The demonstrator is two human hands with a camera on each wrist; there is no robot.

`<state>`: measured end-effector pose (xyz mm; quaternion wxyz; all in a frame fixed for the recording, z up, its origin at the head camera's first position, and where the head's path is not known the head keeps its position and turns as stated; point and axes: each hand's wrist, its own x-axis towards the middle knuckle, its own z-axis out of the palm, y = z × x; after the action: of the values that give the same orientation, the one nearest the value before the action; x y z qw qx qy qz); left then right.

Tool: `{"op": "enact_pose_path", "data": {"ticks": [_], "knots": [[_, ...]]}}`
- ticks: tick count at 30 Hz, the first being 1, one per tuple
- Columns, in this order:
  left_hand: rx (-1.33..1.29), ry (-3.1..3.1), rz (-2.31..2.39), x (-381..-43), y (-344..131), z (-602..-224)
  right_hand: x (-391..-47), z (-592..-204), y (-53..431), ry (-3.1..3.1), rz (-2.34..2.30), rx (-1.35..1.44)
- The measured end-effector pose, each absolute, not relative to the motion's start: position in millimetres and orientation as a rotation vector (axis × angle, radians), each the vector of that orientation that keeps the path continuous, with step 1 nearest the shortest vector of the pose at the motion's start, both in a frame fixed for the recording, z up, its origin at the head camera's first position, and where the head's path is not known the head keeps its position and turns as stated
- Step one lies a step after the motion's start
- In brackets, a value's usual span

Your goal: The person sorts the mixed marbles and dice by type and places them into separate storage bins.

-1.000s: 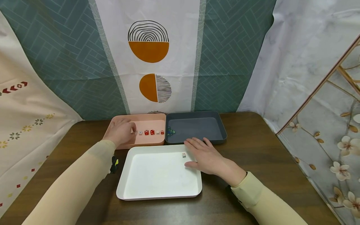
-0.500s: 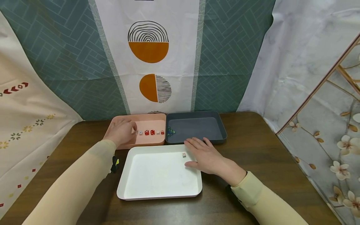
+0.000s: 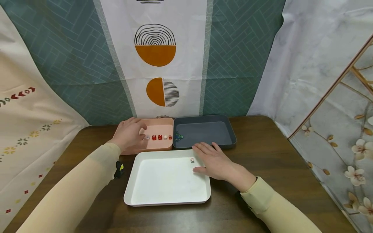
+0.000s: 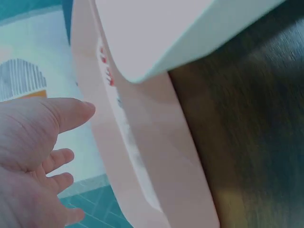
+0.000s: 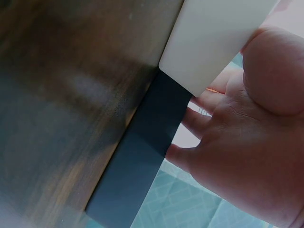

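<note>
My left hand (image 3: 129, 133) is over the left part of the pink tray (image 3: 158, 122), its thumb and fingers apart at the left end of a row of dice. In that row are white dice and red dice, among them a red die (image 3: 160, 137). The left wrist view shows the thumb (image 4: 78, 114) extended and nothing between it and the fingers. My right hand (image 3: 214, 163) lies with extended fingers over the right rim of the white tray (image 3: 163, 191). Close to its fingers, inside that tray, sits a white die (image 3: 192, 160).
A dark grey tray (image 3: 207, 129) stands right of the pink one, with several small green and blue pieces (image 3: 178, 136) at its left end. The white tray is in front of both on the brown wooden table (image 3: 262, 155). Patterned cloths (image 3: 233, 64) hang behind and beside the table.
My left hand has risen slightly from the row's left end, and its thumb and fingers have spread. The right hand stays over the white tray's rim. The head view has shifted slightly.
</note>
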<state>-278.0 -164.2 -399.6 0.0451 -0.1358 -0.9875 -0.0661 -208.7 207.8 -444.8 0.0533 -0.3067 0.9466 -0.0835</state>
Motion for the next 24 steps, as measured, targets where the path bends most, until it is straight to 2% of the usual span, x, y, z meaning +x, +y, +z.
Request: {"op": "enact_pose_path", "data": {"ticks": [12,19,24], "knots": [[-0.495,-2.907,-0.059,-258.6,-141.0,-388.2,-209.3,-447.1,207.4,2.881,-0.255,-0.939],[-0.585,-2.938,-0.259,-259.8,-122.6,-387.1,-209.2,-445.9,207.6,2.878,-0.265,-0.940],[-0.629,-2.916,-0.238,-254.3,-106.7,-384.8,-208.8,-445.0,207.9,2.877,-0.268,-0.927]]}}
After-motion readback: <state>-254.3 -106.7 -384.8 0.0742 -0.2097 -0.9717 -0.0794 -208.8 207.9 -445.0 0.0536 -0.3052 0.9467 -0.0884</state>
